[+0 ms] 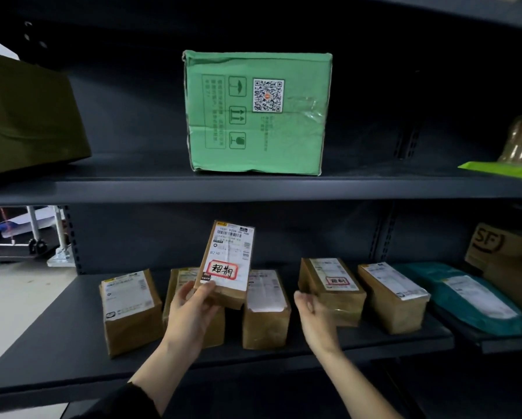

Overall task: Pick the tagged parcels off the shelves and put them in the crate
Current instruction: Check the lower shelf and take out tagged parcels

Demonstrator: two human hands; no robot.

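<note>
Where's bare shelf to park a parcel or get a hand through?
Upper shelf: wide bare stretches either side of the green box, out to the olive box and the lime mailer. Lower shelf: bare left of the leftmost brown parcel, plus the front strip. Crowded: from that parcel through to the teal mailer.

The left hand (pixel 193 309) grips the near end of a brown paper-wrapped tagged parcel (pixel 228 264), raised over the dark metal lower shelf (pixel 57 343). Beneath the grip sits a brown untagged parcel (pixel 214 328), with a leftmost brown parcel (pixel 129 309) beside it and a white-labelled brown parcel (pixel 265 316) to the right. Further right, the right hand (pixel 312 309) is at the near left corner of a second tagged brown parcel (pixel 335 288). High above the grip, a green cardboard box (pixel 259 113) stands on the upper metal shelf (pixel 102 189).
</note>
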